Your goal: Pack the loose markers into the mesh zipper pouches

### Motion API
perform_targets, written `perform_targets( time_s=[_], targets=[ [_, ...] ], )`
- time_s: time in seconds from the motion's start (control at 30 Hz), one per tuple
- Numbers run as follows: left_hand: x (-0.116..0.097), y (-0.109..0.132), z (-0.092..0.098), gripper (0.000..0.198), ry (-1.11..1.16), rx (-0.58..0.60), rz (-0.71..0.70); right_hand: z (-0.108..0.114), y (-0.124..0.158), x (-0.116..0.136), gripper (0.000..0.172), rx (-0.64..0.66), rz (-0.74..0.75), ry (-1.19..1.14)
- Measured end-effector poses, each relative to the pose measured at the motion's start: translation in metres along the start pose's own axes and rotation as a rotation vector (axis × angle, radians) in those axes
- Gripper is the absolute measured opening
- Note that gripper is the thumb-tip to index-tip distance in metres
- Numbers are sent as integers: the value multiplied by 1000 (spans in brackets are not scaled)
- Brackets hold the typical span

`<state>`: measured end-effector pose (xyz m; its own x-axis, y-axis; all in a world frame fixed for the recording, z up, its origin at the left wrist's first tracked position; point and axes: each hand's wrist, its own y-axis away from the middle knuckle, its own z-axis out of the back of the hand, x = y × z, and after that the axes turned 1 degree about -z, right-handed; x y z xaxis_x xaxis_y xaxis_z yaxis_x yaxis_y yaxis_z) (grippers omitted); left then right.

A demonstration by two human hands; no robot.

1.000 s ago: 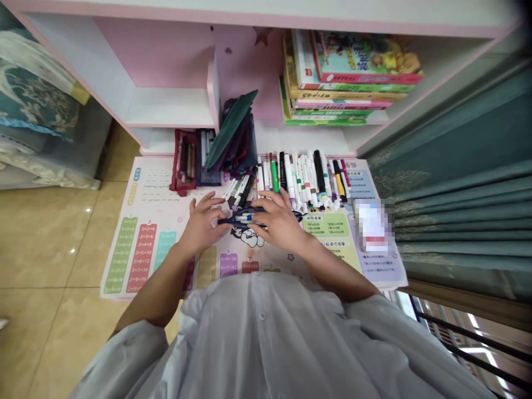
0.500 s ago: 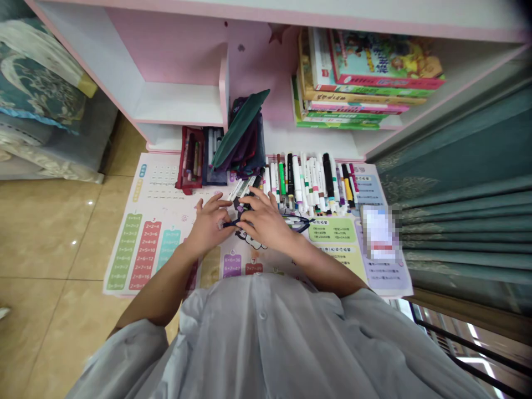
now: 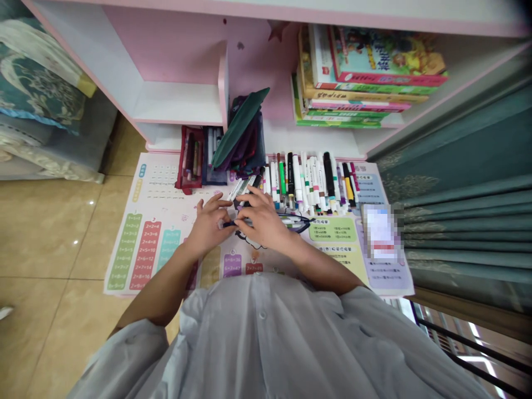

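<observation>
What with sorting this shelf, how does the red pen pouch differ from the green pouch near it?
The red pen pouch lies open with pens showing, while the green pouch shows none. The green pouch tilts up, propped on darker pouches; the red pen pouch sits apart from them, with a dark case between. The red pen pouch is red-rimmed, the green pouch plain dark green. Both are on the same white shelf.

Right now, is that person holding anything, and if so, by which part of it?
Yes: a dark marker pen, held between both hands, the left hand at one end and the right hand further along it. The exact grip is hidden.
</observation>
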<state>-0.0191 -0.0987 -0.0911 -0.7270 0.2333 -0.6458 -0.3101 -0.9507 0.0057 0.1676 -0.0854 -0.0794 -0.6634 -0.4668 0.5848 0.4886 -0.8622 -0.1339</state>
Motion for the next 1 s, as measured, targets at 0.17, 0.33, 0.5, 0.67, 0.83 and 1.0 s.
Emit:
perform_targets(
  time_s=[0.17,0.33,0.5,0.67,0.83,1.0],
  targets=[
    [-1,1,1,22,37,7,22,2,0,0,17,44,-32,2],
    [-1,0,2,24,50,25,39,2,1,-2,17,44,-19,2],
    [1,0,0,24,53,22,33,2,1,-4,17,33,-27,2],
    [5,0,0,25,42,4,18,4,3,-8,17,11,-39,-5],
    [5,-1,2,25,30,-13,13,7,3,-9,16,24,-53,1],
    [3,-1,3,25,24,2,36,7,2,-9,17,29,-46,-5]
  ],
)
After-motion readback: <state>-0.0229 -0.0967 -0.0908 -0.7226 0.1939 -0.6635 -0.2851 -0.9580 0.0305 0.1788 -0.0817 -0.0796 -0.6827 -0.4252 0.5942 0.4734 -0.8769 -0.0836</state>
